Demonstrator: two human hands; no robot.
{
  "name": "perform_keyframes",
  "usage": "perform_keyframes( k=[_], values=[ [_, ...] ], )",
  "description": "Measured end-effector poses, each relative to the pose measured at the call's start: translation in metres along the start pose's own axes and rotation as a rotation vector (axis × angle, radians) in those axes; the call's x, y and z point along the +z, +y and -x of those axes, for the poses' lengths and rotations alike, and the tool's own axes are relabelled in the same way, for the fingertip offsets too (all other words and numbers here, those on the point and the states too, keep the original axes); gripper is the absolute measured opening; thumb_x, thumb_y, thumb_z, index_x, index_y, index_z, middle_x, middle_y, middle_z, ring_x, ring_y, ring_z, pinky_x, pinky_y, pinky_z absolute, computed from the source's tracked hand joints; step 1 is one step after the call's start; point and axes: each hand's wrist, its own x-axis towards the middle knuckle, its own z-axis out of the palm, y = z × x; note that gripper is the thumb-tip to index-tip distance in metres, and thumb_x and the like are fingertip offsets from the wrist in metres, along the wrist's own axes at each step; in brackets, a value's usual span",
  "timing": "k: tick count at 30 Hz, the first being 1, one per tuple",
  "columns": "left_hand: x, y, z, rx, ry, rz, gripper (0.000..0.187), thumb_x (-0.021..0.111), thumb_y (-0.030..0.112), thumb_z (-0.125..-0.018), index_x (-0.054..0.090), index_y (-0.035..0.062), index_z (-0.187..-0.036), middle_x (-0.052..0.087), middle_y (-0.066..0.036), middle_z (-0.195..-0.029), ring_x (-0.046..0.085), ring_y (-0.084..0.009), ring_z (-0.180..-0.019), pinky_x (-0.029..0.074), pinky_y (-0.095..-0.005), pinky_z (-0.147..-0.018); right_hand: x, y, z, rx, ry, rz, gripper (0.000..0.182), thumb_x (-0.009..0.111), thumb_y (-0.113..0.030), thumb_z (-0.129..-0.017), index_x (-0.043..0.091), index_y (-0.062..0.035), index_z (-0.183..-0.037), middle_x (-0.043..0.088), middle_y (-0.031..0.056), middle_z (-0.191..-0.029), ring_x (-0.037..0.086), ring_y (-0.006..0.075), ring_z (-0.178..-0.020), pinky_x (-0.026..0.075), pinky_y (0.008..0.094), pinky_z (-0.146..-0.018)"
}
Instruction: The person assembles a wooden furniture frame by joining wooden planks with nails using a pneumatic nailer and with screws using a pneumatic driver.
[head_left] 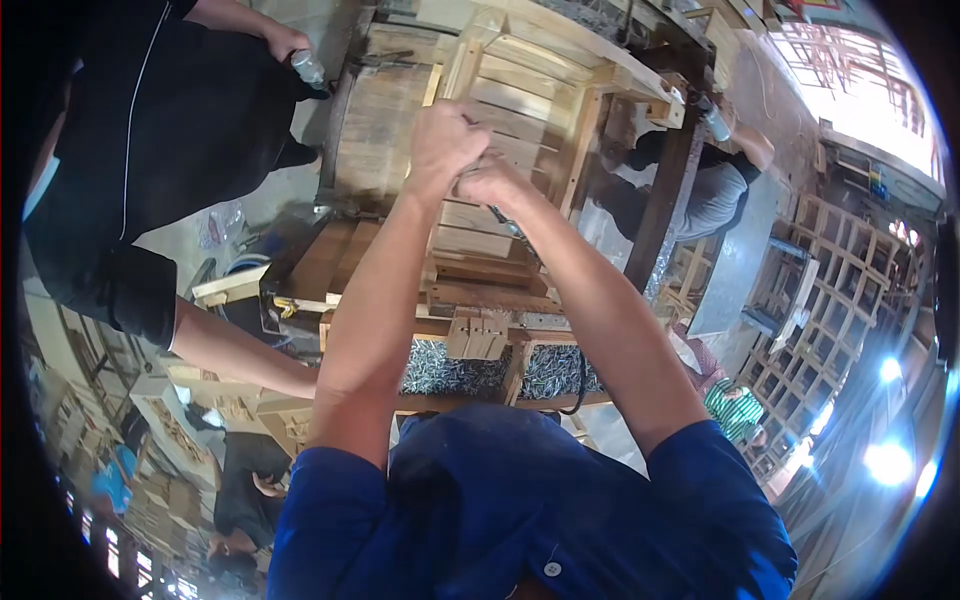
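Note:
My left hand is closed in a fist over the slatted wooden frame on the workbench. Right beside it, touching it, my right hand is closed too. A dark, narrow tool end with a greenish part sticks out below the right hand; the rest of it is hidden by my fingers. What the left hand grips, if anything, is out of sight. Nearer my body, a wooden bin with two compartments holds many loose metal nails. A small wood block rests at its far edge.
To the left stands a co-worker in black, one hand holding a silvery tool. Another person works at the right with a similar tool. Wooden lattice frames stand further right. A dark beam runs along the bench.

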Motion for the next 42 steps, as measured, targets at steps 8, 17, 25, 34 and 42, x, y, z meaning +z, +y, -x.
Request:
perform_keyframes(
  k=[8,17,25,34,42],
  values=[
    [-0.006,0.001,0.000,-0.068,-0.079,-0.074,0.031,0.074,0.030,-0.071,0.074,0.0001,-0.079,0.072,-0.021,-0.078,0.071,-0.0348,-0.077,0.056,-0.0404,-0.072,-0.019,-0.019,0.036,0.059,0.021,-0.151,0.044,0.072,-0.018,-0.074,0.066,0.0036,-0.111,0.070,0.0160,-0.096,0.066,0.0247,-0.083,0.053,0.0356,-0.069],
    [-0.035,0.107,0.184,0.295,0.069,0.321,0.036,0.069,0.020,-0.091,0.065,-0.0068,-0.115,0.071,-0.017,-0.103,0.067,-0.0214,-0.097,0.051,-0.0347,-0.089,-0.020,0.079,0.282,-0.217,0.467,-0.516,0.056,0.081,-0.016,-0.077,0.060,-0.0056,-0.128,0.067,0.0164,-0.116,0.064,0.0252,-0.108,0.051,0.0347,-0.095],
    [0.186,0.027,0.351,0.708,-0.790,-0.301,0.007,0.059,0.008,-0.087,0.064,0.0032,-0.087,0.067,-0.017,-0.090,0.070,-0.0363,-0.082,0.057,-0.0440,-0.070,0.078,0.209,0.499,0.139,0.712,-0.752,0.035,0.083,-0.015,-0.076,0.067,-0.0004,-0.103,0.070,0.0101,-0.093,0.066,0.0185,-0.085,0.053,0.0335,-0.073],
    [0.244,0.004,0.377,0.812,-0.714,-0.770,0.021,0.056,0.009,-0.086,0.062,-0.0029,-0.102,0.068,-0.018,-0.100,0.073,-0.0301,-0.082,0.061,-0.0394,-0.063,0.154,0.255,0.554,0.137,0.674,-0.752,0.037,0.084,-0.017,-0.072,0.066,-0.0001,-0.099,0.070,0.0097,-0.086,0.066,0.0179,-0.077,0.053,0.0346,-0.070],
    [0.217,0.025,0.393,0.671,-0.491,-0.457,0.021,0.059,0.006,-0.082,0.060,-0.0009,-0.102,0.062,-0.017,-0.107,0.071,-0.0342,-0.083,0.060,-0.0430,-0.069,0.160,0.275,0.548,-0.031,0.633,-0.709,0.028,0.082,-0.012,-0.077,0.066,-0.0018,-0.098,0.065,0.0030,-0.085,0.060,0.0141,-0.076,0.049,0.0318,-0.068]
  ],
)
